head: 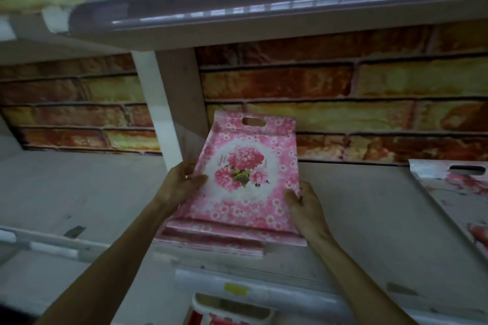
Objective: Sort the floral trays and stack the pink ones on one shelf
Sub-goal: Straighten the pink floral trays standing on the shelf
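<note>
A pink floral tray (pixel 245 171) with a cut-out handle at its far end tilts up over a stack of pink trays (pixel 211 239) lying on the grey shelf (pixel 356 232). My left hand (pixel 182 182) grips the tray's left edge. Its right edge is held by my right hand (pixel 303 206), near the front corner. The tray's near end rests on or just above the stack; I cannot tell which.
A white tray with red flowers (pixel 454 192) lies on the same shelf at the right edge. A white upright post (pixel 155 103) stands just left of the tray. Another shelf (pixel 264 13) hangs overhead. A brick-pattern wall (pixel 343 92) backs the shelf. Below the shelf's front rail a red-and-white tray (pixel 232 309) shows.
</note>
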Action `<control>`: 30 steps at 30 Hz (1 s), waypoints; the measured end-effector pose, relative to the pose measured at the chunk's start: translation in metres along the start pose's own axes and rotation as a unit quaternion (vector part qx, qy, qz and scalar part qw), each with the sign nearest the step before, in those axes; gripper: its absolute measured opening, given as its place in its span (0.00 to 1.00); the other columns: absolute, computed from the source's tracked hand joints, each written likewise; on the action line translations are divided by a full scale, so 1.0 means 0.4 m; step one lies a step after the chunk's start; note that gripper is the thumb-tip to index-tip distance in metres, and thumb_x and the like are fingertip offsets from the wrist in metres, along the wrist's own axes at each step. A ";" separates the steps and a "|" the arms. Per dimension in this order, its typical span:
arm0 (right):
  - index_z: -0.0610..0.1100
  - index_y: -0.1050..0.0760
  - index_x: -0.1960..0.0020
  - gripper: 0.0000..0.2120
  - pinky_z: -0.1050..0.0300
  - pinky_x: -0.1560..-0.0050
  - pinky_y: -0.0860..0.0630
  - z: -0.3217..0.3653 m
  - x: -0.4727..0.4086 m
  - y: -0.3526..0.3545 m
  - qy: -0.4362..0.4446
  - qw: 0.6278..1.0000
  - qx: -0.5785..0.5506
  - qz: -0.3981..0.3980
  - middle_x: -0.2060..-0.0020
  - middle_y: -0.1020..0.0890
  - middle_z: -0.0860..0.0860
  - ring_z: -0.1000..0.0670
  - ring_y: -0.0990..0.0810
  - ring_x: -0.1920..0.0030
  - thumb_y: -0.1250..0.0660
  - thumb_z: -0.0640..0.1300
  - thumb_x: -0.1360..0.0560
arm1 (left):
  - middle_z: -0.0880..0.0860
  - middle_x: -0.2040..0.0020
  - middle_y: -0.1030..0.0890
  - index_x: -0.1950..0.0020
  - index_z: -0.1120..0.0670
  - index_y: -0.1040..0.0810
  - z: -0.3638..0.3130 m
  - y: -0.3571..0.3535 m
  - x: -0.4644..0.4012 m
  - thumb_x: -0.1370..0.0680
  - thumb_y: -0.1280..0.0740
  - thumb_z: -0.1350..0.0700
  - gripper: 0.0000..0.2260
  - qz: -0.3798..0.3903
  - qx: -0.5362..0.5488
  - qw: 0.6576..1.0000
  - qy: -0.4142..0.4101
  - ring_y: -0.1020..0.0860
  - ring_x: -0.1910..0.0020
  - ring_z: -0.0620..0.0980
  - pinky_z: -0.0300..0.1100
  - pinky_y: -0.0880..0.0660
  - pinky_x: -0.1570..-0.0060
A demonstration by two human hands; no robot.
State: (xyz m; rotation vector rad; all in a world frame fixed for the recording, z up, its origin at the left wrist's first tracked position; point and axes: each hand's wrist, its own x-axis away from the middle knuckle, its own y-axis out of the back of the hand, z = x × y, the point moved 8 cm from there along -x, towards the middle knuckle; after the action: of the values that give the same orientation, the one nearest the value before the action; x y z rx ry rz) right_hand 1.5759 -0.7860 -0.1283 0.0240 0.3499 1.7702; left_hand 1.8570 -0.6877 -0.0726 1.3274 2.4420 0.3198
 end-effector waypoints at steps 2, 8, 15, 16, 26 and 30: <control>0.42 0.30 0.41 0.09 0.54 0.58 0.25 0.017 -0.001 -0.033 0.015 0.999 0.044 -0.006 0.56 0.20 0.46 0.48 0.21 0.60 0.40 0.45 0.19 | 0.56 0.47 0.17 0.41 0.53 0.22 0.034 0.033 -0.011 0.26 0.29 0.60 0.14 -0.004 -0.025 1.000 0.012 0.17 0.54 0.56 0.50 0.18 0.56; 0.38 0.28 0.38 0.13 0.60 0.49 0.31 0.024 -0.015 -0.115 0.041 0.985 0.168 0.000 0.45 0.23 0.41 0.46 0.24 0.52 0.42 0.44 0.19 | 0.54 0.48 0.16 0.39 0.53 0.21 0.116 0.089 -0.030 0.31 0.33 0.48 0.21 -0.004 -0.099 0.995 0.021 0.16 0.55 0.55 0.57 0.19 0.51; 0.36 0.26 0.43 0.13 0.57 0.45 0.29 -0.005 -0.009 -0.160 0.013 0.963 0.269 0.021 0.47 0.26 0.39 0.42 0.27 0.45 0.43 0.44 0.19 | 0.55 0.45 0.16 0.37 0.53 0.21 0.151 0.078 -0.046 0.30 0.41 0.45 0.26 0.042 -0.240 0.970 0.015 0.18 0.47 0.57 0.47 0.23 0.44; 0.36 0.26 0.44 0.12 0.56 0.44 0.29 -0.009 -0.009 -0.165 0.007 0.961 0.276 0.024 0.47 0.25 0.38 0.41 0.28 0.43 0.43 0.43 0.19 | 0.56 0.44 0.16 0.37 0.53 0.21 0.155 0.074 -0.047 0.30 0.42 0.45 0.25 0.049 -0.260 0.964 0.016 0.19 0.45 0.57 0.45 0.24 0.44; 0.35 0.26 0.45 0.12 0.55 0.43 0.29 -0.040 0.013 -0.187 -0.033 0.949 0.311 0.029 0.45 0.27 0.37 0.39 0.26 0.43 0.42 0.42 0.21 | 0.58 0.40 0.18 0.34 0.56 0.23 0.211 0.051 -0.047 0.18 0.42 0.53 0.16 0.089 -0.317 0.944 0.005 0.20 0.43 0.59 0.44 0.25 0.44; 0.36 0.26 0.44 0.11 0.57 0.44 0.30 -0.044 0.013 -0.186 -0.036 0.952 0.303 0.029 0.44 0.25 0.38 0.41 0.27 0.43 0.42 0.42 0.20 | 0.59 0.39 0.19 0.34 0.57 0.24 0.220 0.048 -0.049 0.18 0.42 0.55 0.16 0.089 -0.325 0.941 0.005 0.20 0.42 0.60 0.46 0.26 0.43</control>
State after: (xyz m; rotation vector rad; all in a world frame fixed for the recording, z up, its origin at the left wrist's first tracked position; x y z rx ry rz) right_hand 1.6419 -0.7710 -0.1646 0.5393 0.8343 1.6538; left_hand 1.9167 -0.6908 -0.1427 1.2226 1.9439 1.0710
